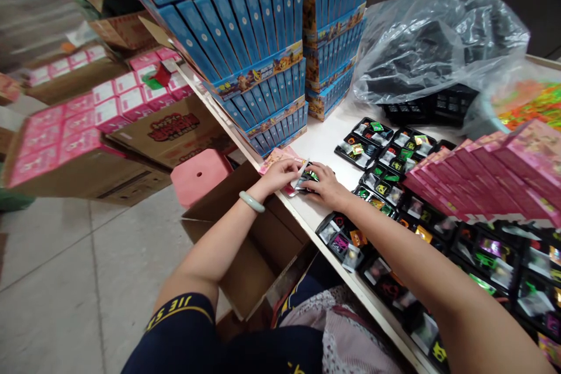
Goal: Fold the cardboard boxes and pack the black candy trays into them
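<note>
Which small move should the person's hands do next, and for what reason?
Perhaps the left hand should ease the white strip aside, because it stands up beside the black tray, between both hands, while the right hand lies over the tray.

Pinches with the left hand what looks like a pale flap, at the edge of a white table. Lays the right hand upon a small black tray with green contents, partly hidden by the fingers. Wears a pale bangle on the left wrist. Has beyond the hands tall stacks of blue boxes, and to the right many filled trays, near tilted pink boxes. Has at the left, below the table, a pink stool beside an open carton.
</note>
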`<state>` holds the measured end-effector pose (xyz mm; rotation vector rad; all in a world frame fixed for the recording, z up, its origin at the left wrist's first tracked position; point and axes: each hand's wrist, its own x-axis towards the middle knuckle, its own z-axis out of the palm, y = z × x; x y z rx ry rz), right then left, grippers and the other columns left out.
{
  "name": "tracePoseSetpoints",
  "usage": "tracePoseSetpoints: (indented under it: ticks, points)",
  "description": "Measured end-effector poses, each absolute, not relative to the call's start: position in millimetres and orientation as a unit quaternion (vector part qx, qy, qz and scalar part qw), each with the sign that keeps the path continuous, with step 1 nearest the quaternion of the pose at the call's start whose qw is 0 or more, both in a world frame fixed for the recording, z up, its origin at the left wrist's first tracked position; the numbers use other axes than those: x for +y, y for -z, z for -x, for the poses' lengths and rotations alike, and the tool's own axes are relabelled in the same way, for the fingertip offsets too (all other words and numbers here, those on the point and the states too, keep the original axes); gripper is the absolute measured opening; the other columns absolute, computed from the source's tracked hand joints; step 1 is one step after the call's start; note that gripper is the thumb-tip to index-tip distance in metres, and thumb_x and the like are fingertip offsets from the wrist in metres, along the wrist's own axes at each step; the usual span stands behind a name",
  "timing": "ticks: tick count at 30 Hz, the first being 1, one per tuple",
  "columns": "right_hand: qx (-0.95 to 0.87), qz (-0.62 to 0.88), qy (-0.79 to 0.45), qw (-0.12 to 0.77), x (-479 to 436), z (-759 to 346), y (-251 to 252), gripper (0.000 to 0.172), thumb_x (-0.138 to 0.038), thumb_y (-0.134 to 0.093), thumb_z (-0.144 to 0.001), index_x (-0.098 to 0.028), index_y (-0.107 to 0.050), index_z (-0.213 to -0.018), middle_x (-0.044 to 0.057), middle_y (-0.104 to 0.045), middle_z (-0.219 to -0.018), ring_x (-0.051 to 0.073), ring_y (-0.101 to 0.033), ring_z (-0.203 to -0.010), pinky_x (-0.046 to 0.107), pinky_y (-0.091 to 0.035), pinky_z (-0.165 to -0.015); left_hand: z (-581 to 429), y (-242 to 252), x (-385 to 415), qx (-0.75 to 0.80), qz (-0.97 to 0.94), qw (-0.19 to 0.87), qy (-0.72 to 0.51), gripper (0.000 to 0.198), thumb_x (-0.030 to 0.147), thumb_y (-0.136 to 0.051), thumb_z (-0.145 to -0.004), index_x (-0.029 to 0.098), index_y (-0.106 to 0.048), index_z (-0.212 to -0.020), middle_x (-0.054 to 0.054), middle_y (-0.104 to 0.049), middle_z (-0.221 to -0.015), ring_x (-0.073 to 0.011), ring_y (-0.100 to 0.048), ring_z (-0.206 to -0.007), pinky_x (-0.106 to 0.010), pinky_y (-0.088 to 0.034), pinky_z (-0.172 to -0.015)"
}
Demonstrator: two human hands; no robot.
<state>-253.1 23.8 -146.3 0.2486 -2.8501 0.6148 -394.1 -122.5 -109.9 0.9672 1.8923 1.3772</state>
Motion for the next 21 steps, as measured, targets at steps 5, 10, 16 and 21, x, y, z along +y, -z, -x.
tracePoseSetpoints:
  ticks: [5,10,16,21]
  points:
    - [-0.970,-0.076,-0.204,0.104,23.4,253.8,147.2,0.031,-0.034,-0.064,-0.087,-0.031,-0.066,-0.118,0.012,-0.043,-0.137,0.033,-0.028,-0.134,0.059,-0.029,-0.104,390.3,111.6,-120.8,0.703,-0.390,0.298,-0.514,0.020,0.032,-0.065,-0.068,0.016,-0.052,-0.064,-0.007,-0.068,-0.096,-0.0172,-0.059,-0.080,-0.030,-0.047,-0.076]
    - [-0.961,-0.055,-0.239,0.130,37.4,242.5,128.1,0.024,-0.033,-0.059,-0.090,-0.026,-0.068,-0.111,0.011,-0.054,-0.122,0.027,-0.045,-0.120,0.047,-0.036,-0.101,379.6,117.1,-118.2,0.731,-0.429,0.239,-0.474,0.014,0.026,-0.058,-0.076,0.016,-0.062,-0.085,0.000,-0.060,-0.076,-0.0147,-0.055,-0.070,-0.027,-0.045,-0.069]
    - [-0.959,0.146,-0.235,0.054,41.8,213.6,109.6,0.021,-0.030,-0.055,-0.090,-0.022,-0.066,-0.107,0.008,-0.060,-0.097,0.019,-0.058,-0.071,0.032,-0.044,-0.066,376.5,122.8,-116.1,0.739,-0.437,0.216,-0.464,0.022,0.024,-0.055,-0.078,0.015,-0.063,-0.096,0.002,-0.053,-0.069,-0.0130,-0.049,-0.065,-0.024,-0.040,-0.061]
    - [-0.930,0.214,-0.295,0.040,28.1,218.9,124.2,0.010,-0.028,-0.066,-0.084,-0.021,-0.067,-0.091,0.004,-0.059,-0.087,0.018,-0.060,-0.072,0.030,-0.046,-0.068,376.2,117.1,-116.4,0.743,-0.442,0.216,-0.454,0.021,0.021,-0.055,-0.076,0.015,-0.063,-0.095,0.002,-0.052,-0.069,-0.0130,-0.049,-0.065,-0.024,-0.039,-0.060]
